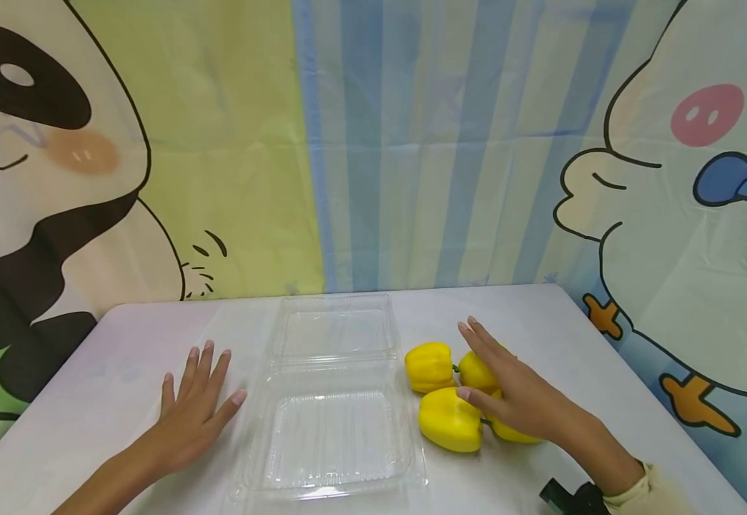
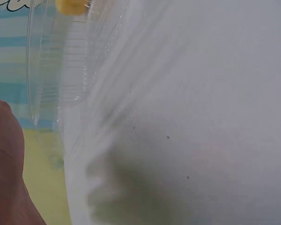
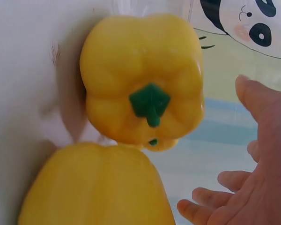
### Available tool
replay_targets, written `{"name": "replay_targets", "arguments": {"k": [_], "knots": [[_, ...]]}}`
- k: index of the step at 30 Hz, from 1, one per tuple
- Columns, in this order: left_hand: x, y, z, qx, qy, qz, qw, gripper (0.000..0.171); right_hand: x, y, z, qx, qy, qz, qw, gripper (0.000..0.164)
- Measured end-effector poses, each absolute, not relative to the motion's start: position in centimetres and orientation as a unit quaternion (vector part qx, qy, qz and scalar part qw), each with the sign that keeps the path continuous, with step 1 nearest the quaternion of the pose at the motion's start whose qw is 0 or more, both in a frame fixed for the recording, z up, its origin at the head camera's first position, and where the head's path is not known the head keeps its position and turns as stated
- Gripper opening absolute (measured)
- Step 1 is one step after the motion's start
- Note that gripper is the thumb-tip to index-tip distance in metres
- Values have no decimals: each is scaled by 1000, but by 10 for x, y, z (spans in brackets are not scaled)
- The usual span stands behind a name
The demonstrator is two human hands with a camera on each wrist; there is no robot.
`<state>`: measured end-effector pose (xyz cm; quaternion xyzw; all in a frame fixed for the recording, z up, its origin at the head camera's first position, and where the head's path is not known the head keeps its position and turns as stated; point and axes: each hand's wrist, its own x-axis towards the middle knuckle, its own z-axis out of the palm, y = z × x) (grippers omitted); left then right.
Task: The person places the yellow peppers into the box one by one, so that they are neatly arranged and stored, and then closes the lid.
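A clear plastic clamshell container (image 1: 337, 372) lies unfolded on the white table, its lid (image 1: 337, 332) toward the back. Left of it, my left hand (image 1: 189, 422) has its fingers spread and holds nothing; in the left wrist view only part of that hand (image 2: 7, 164) shows at the edge. To the container's right sit several yellow bell peppers (image 1: 450, 420) with green stems. Over the right-hand peppers, my right hand (image 1: 527, 397) extends straight fingers and partly hides them. The right wrist view shows a pepper (image 3: 143, 65) stem-on, with the hand (image 3: 267, 164) apart from it.
The white table (image 1: 154, 336) has its back edge against a cartoon-printed curtain (image 1: 412, 143). A black device (image 1: 575, 497) is at the right wrist, near a pale sleeve (image 1: 650, 493).
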<state>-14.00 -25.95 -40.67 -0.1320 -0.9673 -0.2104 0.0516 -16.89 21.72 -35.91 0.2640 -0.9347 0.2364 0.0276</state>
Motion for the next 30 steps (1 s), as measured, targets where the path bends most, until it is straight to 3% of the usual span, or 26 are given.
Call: {"name": "replay_targets", "arguments": {"k": [9,16,23,30], "knots": [[-128,-251,-405,-157,-927,-341,27,71,-159,211,-364,280,-920,273,31,84],[-113,-242,-408,-196,-899,-388,45,86,-156,209,-369,281,-918,281,8,63],[-103,-231,-415,-238,-891,-377,86,102,-154,207,-371,263,-925,273,-20,72],[-92,-221,-422,-238,-883,-399,63,114,-152,206,-376,266,-924,270,-49,72]]}}
